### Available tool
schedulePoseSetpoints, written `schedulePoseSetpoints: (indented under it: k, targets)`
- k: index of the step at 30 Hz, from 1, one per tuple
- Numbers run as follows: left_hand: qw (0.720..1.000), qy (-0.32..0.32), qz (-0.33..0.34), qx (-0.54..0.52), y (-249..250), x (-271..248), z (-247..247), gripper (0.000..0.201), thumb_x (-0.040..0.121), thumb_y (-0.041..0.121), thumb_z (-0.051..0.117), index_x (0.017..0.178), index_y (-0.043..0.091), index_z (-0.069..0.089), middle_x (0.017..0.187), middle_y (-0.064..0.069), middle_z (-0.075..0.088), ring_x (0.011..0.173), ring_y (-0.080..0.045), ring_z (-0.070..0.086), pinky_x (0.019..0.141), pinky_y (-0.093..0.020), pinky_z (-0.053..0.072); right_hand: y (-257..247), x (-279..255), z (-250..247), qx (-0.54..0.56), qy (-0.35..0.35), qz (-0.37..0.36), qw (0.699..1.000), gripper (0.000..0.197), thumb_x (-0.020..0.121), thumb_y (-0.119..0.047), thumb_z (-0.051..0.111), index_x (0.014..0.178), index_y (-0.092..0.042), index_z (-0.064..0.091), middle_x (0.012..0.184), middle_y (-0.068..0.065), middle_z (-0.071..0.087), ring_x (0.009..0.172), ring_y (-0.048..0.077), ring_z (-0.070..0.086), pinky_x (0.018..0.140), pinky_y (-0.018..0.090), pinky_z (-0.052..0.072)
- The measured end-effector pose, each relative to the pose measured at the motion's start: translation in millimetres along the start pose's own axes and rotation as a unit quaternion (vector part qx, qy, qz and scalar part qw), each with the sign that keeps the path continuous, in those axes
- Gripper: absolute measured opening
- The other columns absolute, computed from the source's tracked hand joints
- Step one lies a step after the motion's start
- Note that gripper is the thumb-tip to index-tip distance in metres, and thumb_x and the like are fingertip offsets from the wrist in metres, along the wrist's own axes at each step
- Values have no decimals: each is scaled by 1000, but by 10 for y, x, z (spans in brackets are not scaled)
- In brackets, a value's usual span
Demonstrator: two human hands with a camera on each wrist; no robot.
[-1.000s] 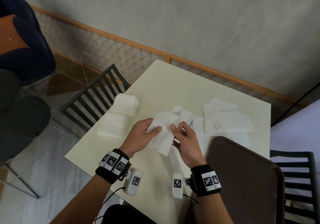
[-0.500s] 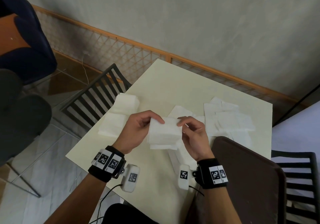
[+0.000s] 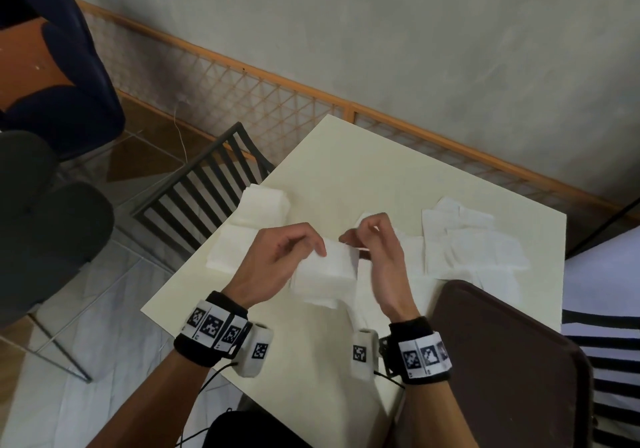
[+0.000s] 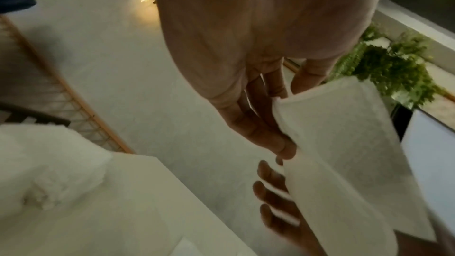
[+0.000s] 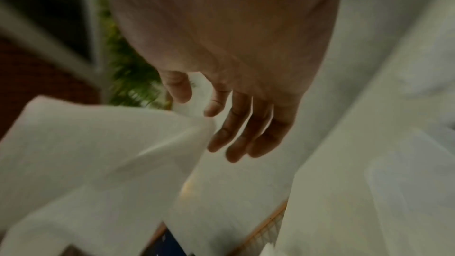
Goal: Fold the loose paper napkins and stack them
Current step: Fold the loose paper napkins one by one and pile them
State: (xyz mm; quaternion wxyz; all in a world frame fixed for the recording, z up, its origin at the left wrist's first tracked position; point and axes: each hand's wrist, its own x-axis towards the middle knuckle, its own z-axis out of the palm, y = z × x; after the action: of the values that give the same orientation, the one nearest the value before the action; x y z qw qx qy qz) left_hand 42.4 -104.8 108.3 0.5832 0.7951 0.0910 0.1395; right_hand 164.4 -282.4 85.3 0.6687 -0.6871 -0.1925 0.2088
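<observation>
A white paper napkin (image 3: 327, 271), folded small, is held above the cream table (image 3: 346, 170). My left hand (image 3: 313, 250) pinches its left edge between thumb and fingers; the left wrist view shows the same pinch, my left hand (image 4: 285, 122) on the napkin (image 4: 344, 153). My right hand (image 3: 349, 240) is at the napkin's upper right edge. In the right wrist view my right hand (image 5: 216, 108) has loosely extended fingers beside a corner of the napkin (image 5: 98, 143), not curled round it. Folded stacks (image 3: 263, 205) lie to the left. Loose napkins (image 3: 474, 243) lie to the right.
A dark slatted chair (image 3: 207, 184) stands at the table's left edge. A dark brown chair back (image 3: 502, 361) rises at the near right. A wire fence with an orange rail (image 3: 277, 84) runs along the wall behind. More loose napkins lie under my hands.
The napkin went from a hanging sheet to a small folded rectangle. My left hand keeps its hold. My right hand has eased off its pinch at the top right edge.
</observation>
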Motion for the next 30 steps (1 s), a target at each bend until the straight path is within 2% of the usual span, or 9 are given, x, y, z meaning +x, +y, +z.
schedulePoseSetpoints:
  k: [3, 5, 9, 12, 14, 17, 21, 26, 30]
  targets:
    - [999, 4, 2, 41, -46, -2, -45, 29, 109, 10, 57, 87, 13, 75, 72, 5, 64, 61, -9, 46, 62, -25, 36, -1, 57, 349, -260, -40, -105, 959, 32, 115, -45, 47, 83, -37, 45, 77, -9, 62, 78, 11, 58, 69, 36, 46]
    - [998, 46, -10, 41, -84, 26, -104, 31, 108, 6, 59, 82, 10, 74, 67, 6, 62, 58, -5, 45, 61, -16, 34, 53, 177, 531, -319, -39, -141, 937, 40, 114, -47, 47, 76, -40, 34, 65, -10, 49, 69, 10, 47, 63, 37, 36]
    - [989, 139, -48, 31, -294, 156, -361, 33, 107, 19, 67, 74, 13, 72, 63, 1, 60, 56, -6, 45, 59, -16, 34, 214, 487, 717, -249, -16, -118, 961, 46, 115, -41, 53, 75, -28, 36, 60, -10, 38, 58, 13, 35, 57, 28, 32]
    - [982, 161, -69, 73, -541, 337, -594, 26, 101, 31, 76, 78, 19, 71, 64, 1, 62, 53, -15, 47, 53, -32, 40, 354, 743, 905, -168, 43, -46, 984, 43, 114, -48, 54, 81, -21, 44, 64, -8, 50, 62, 13, 47, 63, 38, 54]
    - [978, 157, -88, 106, -746, 512, -785, 19, 95, 36, 81, 85, 24, 70, 77, 0, 70, 65, -27, 60, 61, -42, 53, 437, 895, 1096, -100, 31, 14, 994, 33, 111, -53, 56, 97, -25, 49, 76, 0, 64, 70, 18, 62, 69, 49, 64]
    - [978, 118, -115, 131, -1064, 812, -1088, 21, 91, 36, 85, 102, 34, 67, 100, 3, 74, 91, -23, 71, 83, -49, 62, 571, 1157, 1344, -103, 18, 24, 994, 20, 108, -29, 67, 111, -23, 48, 75, 2, 68, 62, 11, 62, 62, 29, 55]
    - [957, 52, -174, 224, -1543, 1235, -1341, 40, 89, 27, 87, 120, 36, 63, 113, 5, 72, 102, -23, 70, 91, -48, 61, 859, 1555, 1628, -219, 10, 52, 974, 6, 108, -11, 60, 110, -16, 57, 78, 2, 72, 67, 15, 67, 60, 15, 46]
    - [923, -33, -223, 311, -1940, 1488, -1341, 46, 96, 16, 79, 139, 20, 61, 154, -7, 47, 146, -31, 45, 120, -42, 38, 1023, 1763, 1854, -340, -16, 118, 933, 23, 106, -5, 41, 117, -9, 61, 90, 6, 60, 97, 41, 66, 79, 42, 55]
    - [893, -49, -216, 391, -1899, 1453, -1252, 60, 90, 40, 84, 143, 21, 60, 154, -11, 35, 147, -36, 30, 125, -49, 31, 844, 1701, 1797, -393, -32, 119, 911, 24, 106, -6, 43, 123, -9, 59, 111, 18, 68, 103, 41, 65, 85, 48, 56]
